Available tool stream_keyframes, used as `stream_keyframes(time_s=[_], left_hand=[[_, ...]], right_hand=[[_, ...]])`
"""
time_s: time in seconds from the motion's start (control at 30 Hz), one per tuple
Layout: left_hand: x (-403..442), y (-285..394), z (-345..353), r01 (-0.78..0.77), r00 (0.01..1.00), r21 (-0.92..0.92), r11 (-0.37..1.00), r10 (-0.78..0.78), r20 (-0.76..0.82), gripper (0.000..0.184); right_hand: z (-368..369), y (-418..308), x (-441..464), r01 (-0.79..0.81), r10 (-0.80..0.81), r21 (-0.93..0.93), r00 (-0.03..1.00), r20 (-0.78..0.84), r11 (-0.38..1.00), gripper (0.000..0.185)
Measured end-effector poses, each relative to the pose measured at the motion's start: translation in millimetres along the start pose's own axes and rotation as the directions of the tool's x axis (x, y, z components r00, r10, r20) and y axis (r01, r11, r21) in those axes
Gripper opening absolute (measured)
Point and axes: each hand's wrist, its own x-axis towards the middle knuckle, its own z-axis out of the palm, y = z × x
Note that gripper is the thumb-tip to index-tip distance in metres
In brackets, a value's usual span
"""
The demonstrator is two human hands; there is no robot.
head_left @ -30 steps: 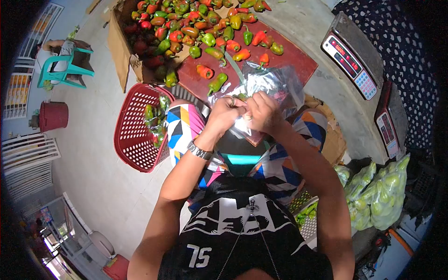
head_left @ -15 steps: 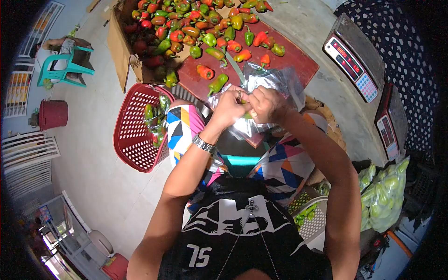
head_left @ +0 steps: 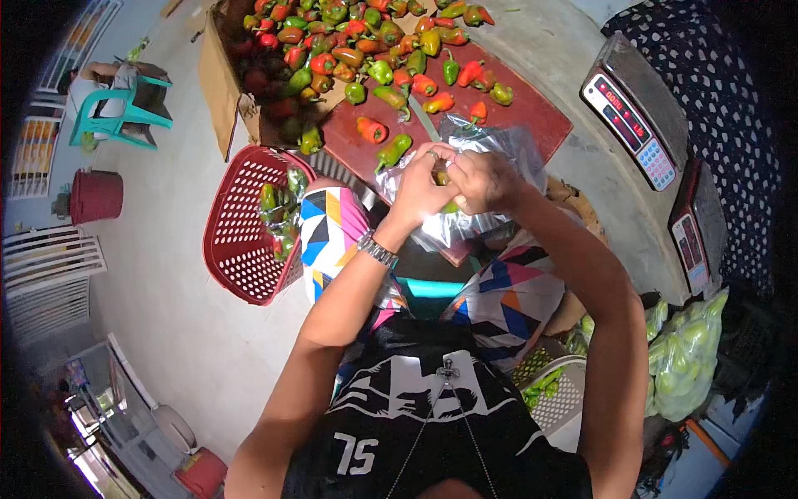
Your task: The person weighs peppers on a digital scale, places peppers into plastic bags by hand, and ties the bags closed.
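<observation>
My left hand (head_left: 422, 185) and my right hand (head_left: 484, 180) meet over the near edge of a dark red board, fingertips close together. Both are closed on a clear plastic bag (head_left: 440, 231), and a bit of green pepper shows through it below them. More clear plastic bags (head_left: 522, 151) lie spread on the board behind my right hand. A green pepper (head_left: 393, 151) rests just beyond my left hand. Beside it is an orange-red pepper (head_left: 371, 129). A flat blade (head_left: 424, 119) points toward my hands. The exact grip of my fingers is partly hidden.
Many red and green peppers spill from a cardboard box (head_left: 218, 91) onto the red board (head_left: 532, 116). A red basket (head_left: 218, 220) with bagged peppers stands left. Two digital scales (head_left: 625, 125) sit right, above a bag of green produce (head_left: 688, 358). A pale basket (head_left: 559, 403) stands near my thigh.
A gap has opened between my left thumb and forefinger, and my left wrist has shifted slightly right. My right hand stays beside it on the plastic. The whole view has shifted a little.
</observation>
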Motion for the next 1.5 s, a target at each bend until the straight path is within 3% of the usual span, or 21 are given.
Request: stream_keyframes(time_s=[0.13,0.23,0.33,0.43,0.53,0.73,0.83,0.93,1.03,1.13,1.33,1.5], left_hand=[[5,-5,5,0.13,0.987,-0.185,0.974,-0.11,0.113,0.033],[10,-22,5,0.223,0.965,-0.254,0.941,-0.175,0.196,0.034],[9,-31,4,0.223,0.971,-0.322,0.92,-0.181,0.154,0.029],[7,-26,-6,0.343,0.93,-0.417,0.842,-0.243,0.275,0.027],[10,-23,-8,0.392,0.909,-0.434,0.811,-0.27,0.316,0.027],[10,-34,-1,0.321,0.937,-0.303,0.897,-0.254,0.239,0.028],[10,-32,-3,0.346,0.922,-0.287,0.893,-0.268,0.278,0.027],[8,-32,1,0.357,0.92,-0.357,0.863,-0.258,0.294,0.026],[5,-32,-1,0.329,0.931,-0.36,0.873,-0.237,0.276,0.025],[6,-27,-6,0.412,0.898,-0.34,0.845,-0.314,0.307,0.025],[7,-27,-1,0.376,0.918,-0.311,0.873,-0.306,0.252,0.023],[6,-25,-6,0.357,0.924,-0.337,0.871,-0.278,0.261,0.023]], right_hand=[[11,10,0,0.0,-0.002,-0.018,0.998,-0.063,1.0,0.036],[16,18,-1,-0.006,0.006,-0.009,1.0,0.016,1.0,0.032],[14,18,2,0.0,0.0,-0.01,1.0,-0.004,1.0,0.028],[13,15,2,-0.053,0.055,0.053,0.998,-0.036,0.997,0.025],[9,16,4,-0.018,0.023,0.062,0.997,-0.069,0.998,0.022],[15,16,6,0.004,0.002,0.081,0.998,-0.069,0.997,0.03],[13,17,3,-0.022,0.025,0.086,0.999,-0.032,0.996,0.03],[12,17,-5,-0.08,0.078,0.085,0.997,0.023,0.993,0.03],[9,12,-14,-0.148,0.155,0.1,0.986,-0.062,0.984,0.018],[6,3,-16,-0.249,0.275,0.193,0.954,-0.118,0.949,0.019],[-4,-15,-15,-0.211,0.214,0.037,0.97,-0.118,0.977,0.018],[15,-18,-20,-0.347,0.362,0.125,0.923,-0.13,0.93,0.012]])
